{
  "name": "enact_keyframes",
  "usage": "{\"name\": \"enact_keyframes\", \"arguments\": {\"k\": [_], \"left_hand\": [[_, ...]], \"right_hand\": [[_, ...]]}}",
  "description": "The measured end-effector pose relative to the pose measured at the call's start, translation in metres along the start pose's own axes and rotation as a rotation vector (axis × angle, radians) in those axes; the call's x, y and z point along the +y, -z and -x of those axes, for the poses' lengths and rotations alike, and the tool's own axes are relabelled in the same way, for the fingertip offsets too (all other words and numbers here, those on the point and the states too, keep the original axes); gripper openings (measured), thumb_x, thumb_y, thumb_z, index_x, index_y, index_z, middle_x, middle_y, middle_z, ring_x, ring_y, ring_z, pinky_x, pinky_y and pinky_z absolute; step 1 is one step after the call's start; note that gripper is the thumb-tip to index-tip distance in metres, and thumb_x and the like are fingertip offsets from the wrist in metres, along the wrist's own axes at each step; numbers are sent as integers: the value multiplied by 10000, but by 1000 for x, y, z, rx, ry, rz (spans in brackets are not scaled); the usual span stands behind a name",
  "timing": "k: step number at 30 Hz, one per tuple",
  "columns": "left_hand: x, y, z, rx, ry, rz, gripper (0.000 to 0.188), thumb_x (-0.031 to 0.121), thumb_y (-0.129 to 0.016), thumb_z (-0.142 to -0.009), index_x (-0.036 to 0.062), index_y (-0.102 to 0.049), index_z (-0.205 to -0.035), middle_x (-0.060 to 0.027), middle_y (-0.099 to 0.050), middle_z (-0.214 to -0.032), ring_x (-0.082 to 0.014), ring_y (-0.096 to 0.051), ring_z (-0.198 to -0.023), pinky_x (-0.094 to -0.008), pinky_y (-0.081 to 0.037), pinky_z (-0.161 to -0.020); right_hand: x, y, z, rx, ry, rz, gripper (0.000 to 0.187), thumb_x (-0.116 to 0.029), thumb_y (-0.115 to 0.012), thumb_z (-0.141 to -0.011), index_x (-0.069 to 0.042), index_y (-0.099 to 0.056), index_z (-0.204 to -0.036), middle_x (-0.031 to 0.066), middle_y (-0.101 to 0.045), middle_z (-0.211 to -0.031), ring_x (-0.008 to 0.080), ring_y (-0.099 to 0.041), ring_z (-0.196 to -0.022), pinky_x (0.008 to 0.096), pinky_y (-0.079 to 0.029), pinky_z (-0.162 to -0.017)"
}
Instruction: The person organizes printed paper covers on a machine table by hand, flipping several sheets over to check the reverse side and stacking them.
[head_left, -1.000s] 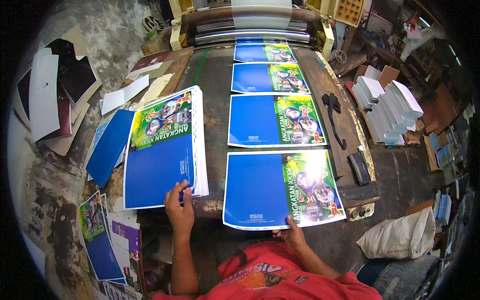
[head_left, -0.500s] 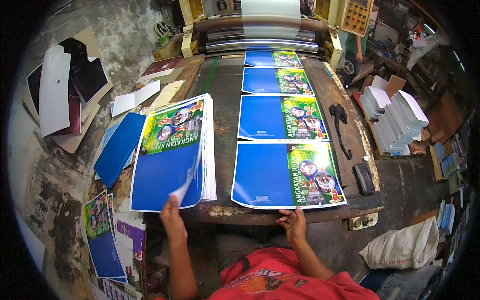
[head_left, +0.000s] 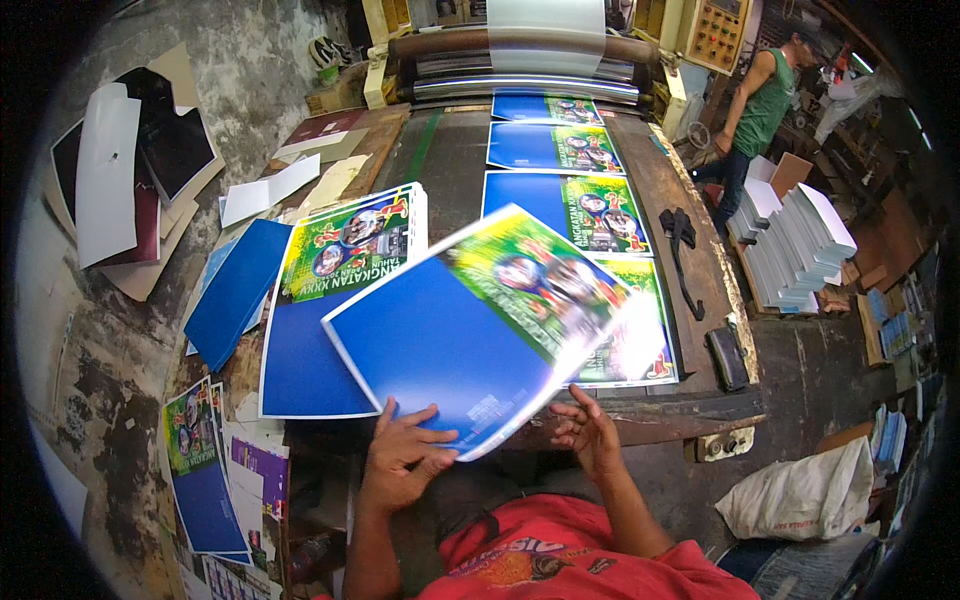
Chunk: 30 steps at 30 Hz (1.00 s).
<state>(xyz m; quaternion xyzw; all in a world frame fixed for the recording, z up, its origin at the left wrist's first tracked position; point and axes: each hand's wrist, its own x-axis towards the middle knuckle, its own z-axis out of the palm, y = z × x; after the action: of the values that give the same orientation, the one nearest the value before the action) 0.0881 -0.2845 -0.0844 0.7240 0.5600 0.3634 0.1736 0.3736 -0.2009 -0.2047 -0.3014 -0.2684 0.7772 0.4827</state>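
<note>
Spanning the middle of the frame, a blue-and-green printed sheet [head_left: 420, 340] is now raised clear of the pile [head_left: 310, 375] at centre left, where half a second ago only its lower corner was being lifted. The row of sheets [head_left: 545, 145] at centre right has been shifted a little up the frame, towards the steel roller [head_left: 520, 92] at upper centre. By this, it is judged, one more sheet has been brought into handling, and the gap between pile and row is bridged by it.

The sheet's long axis is slanted from lower left to upper right; its plain blue half is turned to the lower left, its green pictured end to the upper right, over the nearest sheets of the row. Its right part is blurred.

At its lower left edge, the fingers of the left hand [head_left: 405, 465] are spread; whether the paper is firmly pinched cannot be told. The right hand [head_left: 590, 435] is held open, fingers loosely parted, just beside the lower right edge; contact cannot be made out
</note>
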Motion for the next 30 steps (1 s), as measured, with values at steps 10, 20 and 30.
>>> {"name": "enact_keyframes", "arguments": {"k": [10, 20, 30], "left_hand": [[-30, -2, -10, 293, 126, -383, 569, 380, -759, -771, 56, -622, -1219, -121, -585, -1306, -376, -381, -1354, -539, -186, -1127], [-56, -14, -6, 369, 200, -334, 290, 273, -600, -927, 87, -687, -1132, -96, -652, -1205, -318, -508, -1256, -477, -278, -1082], [-54, -9, -6, 349, 214, -343, 347, 319, -560, -953, 85, -645, -1194, -88, -636, -1236, -299, -507, -1262, -476, -285, -1096]], "right_hand": [[45, 37, 30, 212, -235, -67, 325, -321, -548, -948, 0, -568, -998, 109, -631, -733, 214, -605, -594, 333, -505, -567], [79, 60, 91, 193, -389, 45, 394, -378, -420, -1008, -8, -525, -1094, 165, -647, -824, 223, -608, -691, 407, -525, -728], [66, 48, 45, 242, -243, -39, 574, -538, -377, -979, -2, -549, -1090, 166, -661, -849, 223, -626, -718, 394, -525, -745]]}}
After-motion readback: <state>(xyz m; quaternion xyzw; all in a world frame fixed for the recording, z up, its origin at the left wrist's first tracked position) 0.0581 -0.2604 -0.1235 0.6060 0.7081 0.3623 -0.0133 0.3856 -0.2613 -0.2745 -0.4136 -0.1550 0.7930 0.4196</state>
